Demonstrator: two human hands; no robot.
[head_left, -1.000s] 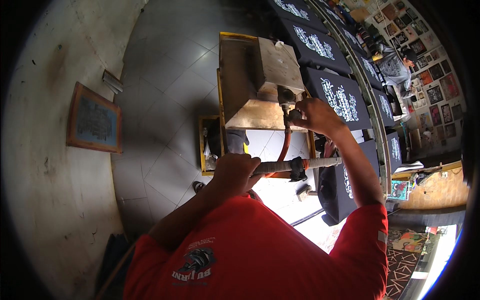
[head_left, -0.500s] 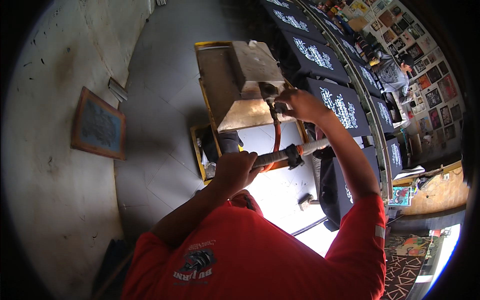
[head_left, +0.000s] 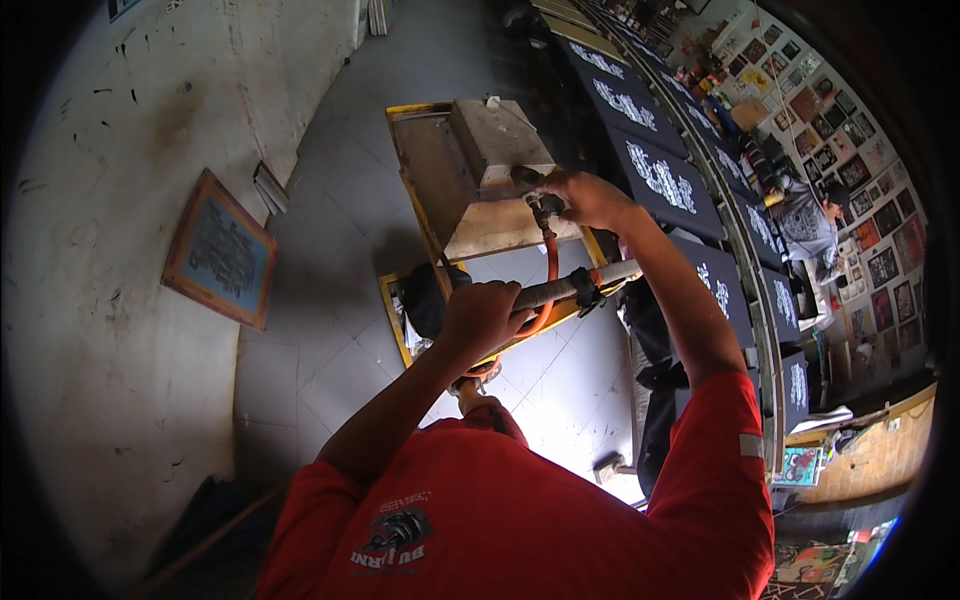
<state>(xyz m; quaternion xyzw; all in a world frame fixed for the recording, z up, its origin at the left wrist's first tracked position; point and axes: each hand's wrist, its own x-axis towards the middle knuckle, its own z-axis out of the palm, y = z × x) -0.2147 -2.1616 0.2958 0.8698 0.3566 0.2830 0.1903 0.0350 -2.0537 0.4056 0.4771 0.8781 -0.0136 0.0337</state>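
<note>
My left hand [head_left: 483,322] is closed around a tape-wrapped handlebar [head_left: 548,293] of a cart with a yellow metal frame [head_left: 390,310]. On top of the cart sits a metal hood [head_left: 498,148] with sloping sides, dull and stained. My right hand [head_left: 590,200] is closed at a valve fitting [head_left: 545,208] on the hood's near side; its fingertips are partly hidden by the fitting. From that fitting an orange hose [head_left: 552,260] runs down past the handlebar. Black cloth [head_left: 425,300] hangs at the cart's left side.
Black shirts with white prints [head_left: 660,178] lie in a row on a long rack to the right. A co-worker in a grey shirt [head_left: 808,225] stands beyond it. A wooden-framed printing screen [head_left: 222,250] leans on the left wall, by some thin panels [head_left: 268,188].
The shirts and co-worker have slid down and right in view, and the leaning screen right, while the cart stays nearly in place. Both hands keep their hold; more hose shows below the handlebar.
</note>
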